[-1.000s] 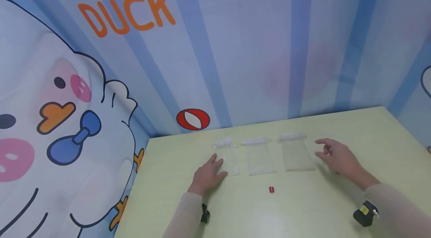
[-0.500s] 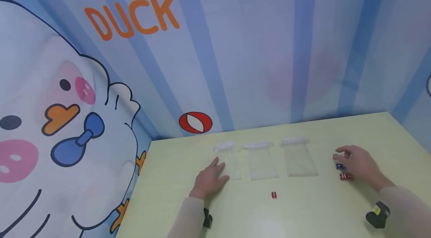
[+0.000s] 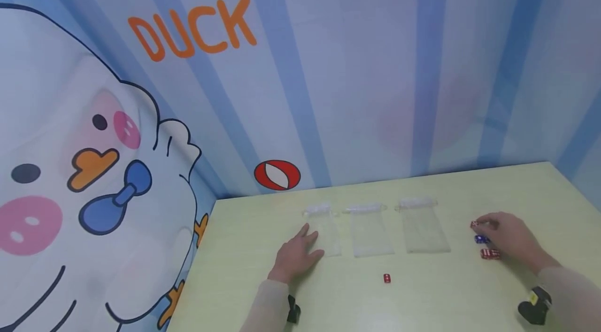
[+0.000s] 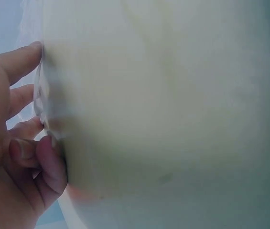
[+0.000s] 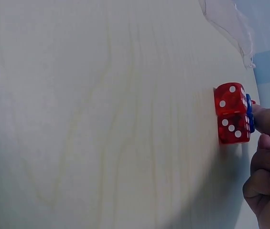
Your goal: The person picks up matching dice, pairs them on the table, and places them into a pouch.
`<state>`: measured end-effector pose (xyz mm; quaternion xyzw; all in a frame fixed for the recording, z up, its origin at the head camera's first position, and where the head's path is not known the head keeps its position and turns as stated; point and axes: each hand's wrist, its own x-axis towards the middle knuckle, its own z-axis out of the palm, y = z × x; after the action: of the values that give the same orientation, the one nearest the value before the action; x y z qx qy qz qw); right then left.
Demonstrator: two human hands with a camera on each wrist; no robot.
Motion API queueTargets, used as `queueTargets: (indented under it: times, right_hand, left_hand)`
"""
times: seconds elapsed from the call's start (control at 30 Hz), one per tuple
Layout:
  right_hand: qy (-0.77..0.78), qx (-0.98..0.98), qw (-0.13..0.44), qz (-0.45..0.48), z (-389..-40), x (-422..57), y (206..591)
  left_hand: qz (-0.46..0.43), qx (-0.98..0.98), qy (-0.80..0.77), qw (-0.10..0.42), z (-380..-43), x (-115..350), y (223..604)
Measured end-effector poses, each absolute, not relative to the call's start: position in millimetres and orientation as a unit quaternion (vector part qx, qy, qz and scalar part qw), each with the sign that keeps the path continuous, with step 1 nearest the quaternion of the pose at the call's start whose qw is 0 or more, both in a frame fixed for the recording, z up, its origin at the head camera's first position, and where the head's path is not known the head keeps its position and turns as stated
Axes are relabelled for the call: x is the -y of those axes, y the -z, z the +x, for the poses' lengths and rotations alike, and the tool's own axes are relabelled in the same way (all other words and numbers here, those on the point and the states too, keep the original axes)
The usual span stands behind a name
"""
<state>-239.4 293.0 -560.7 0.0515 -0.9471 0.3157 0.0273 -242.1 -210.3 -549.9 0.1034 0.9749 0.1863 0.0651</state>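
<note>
Three sheer white drawstring pouches lie in a row on the table: the left pouch (image 3: 327,238), the middle pouch (image 3: 371,233) and the right pouch (image 3: 424,230). My left hand (image 3: 295,256) rests at the near left edge of the left pouch with its fingers spread. To the right of the pouches, my right hand (image 3: 512,235) pinches a red die (image 3: 474,224) between thumb and forefinger. Closer in are blue dice (image 3: 481,239), partly behind that hand, and two red dice (image 5: 232,113) side by side. A lone red die (image 3: 387,278) lies in front of the middle pouch.
The pale wooden table (image 3: 338,306) ends at the back against a blue striped cloth (image 3: 357,86) with a duck print. Each wrist wears a black camera, such as the right camera (image 3: 535,306).
My right hand has moved right, away from the right pouch, to the dice, which have come into sight, and has taken hold of a red die. The left hand stays at the left pouch.
</note>
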Motion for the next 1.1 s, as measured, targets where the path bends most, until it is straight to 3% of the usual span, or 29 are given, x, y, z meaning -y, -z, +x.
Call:
queueTargets:
  times: [0.4, 1.1]
  right_hand:
    - [-0.316, 0.948, 0.002, 0.045, -238.8, -291.8, 561.8]
    - [-0.336, 0.94, 0.035, 0.049, -235.1, -285.8, 543.6]
  left_hand:
    - [0.105, -0.975, -0.183, 0.075, -238.9, 210.3, 549.6]
    - [0.111, -0.976, -0.176, 0.07, -242.1, 211.7, 550.8]
